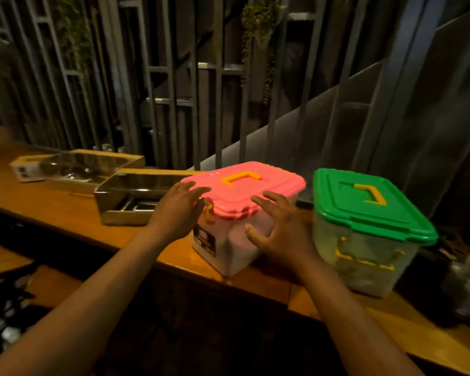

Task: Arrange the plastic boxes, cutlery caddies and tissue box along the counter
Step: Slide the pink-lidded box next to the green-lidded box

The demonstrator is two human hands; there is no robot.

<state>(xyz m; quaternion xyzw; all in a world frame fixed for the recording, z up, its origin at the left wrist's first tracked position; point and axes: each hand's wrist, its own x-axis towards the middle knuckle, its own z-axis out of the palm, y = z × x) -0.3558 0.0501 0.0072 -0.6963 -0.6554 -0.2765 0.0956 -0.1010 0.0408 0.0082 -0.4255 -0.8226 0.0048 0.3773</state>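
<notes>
**Two hands closing on the pink-lidded box**

Left to right: tissue box (25, 169) at the far left of the surface (65, 210), then two cutlery caddies (136, 196), the pink-lidded box (236, 213), and the green-lidded box (364, 229) just beside it. Left hand (178, 210) is at the pink box's left end, fingers (198, 192) spread by the lid edge; contact unclear. Right hand (280, 229) has splayed fingers over the front wall, nothing clasped. Best move, I judge: grip both ends low, then slide it square to the edge.
</notes>
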